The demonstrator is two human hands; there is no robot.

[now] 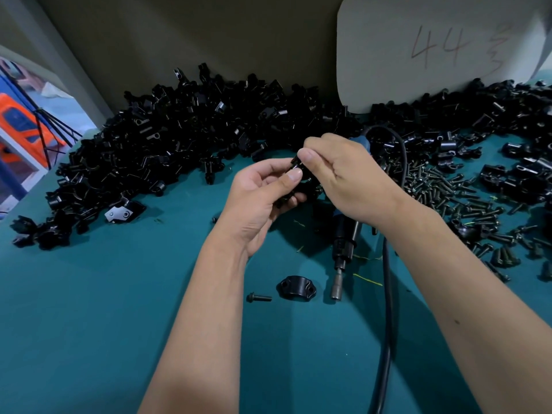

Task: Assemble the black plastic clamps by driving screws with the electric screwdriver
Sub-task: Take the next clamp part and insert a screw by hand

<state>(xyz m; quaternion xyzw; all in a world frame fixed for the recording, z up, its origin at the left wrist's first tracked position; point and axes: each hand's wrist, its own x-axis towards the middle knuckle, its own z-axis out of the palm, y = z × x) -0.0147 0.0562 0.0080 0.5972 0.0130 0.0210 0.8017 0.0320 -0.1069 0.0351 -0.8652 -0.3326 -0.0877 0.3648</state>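
Left hand [263,201] grips a clamp [298,189] while right hand [349,177] pinches a screw [296,161] at its far top; the screwdriver [343,243] lies beneath the right wrist, long axis running near–far.

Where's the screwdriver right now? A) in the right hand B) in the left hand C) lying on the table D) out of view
C: the screwdriver lies on the green table, bit end toward the camera, while both hands hold a clamp above it.
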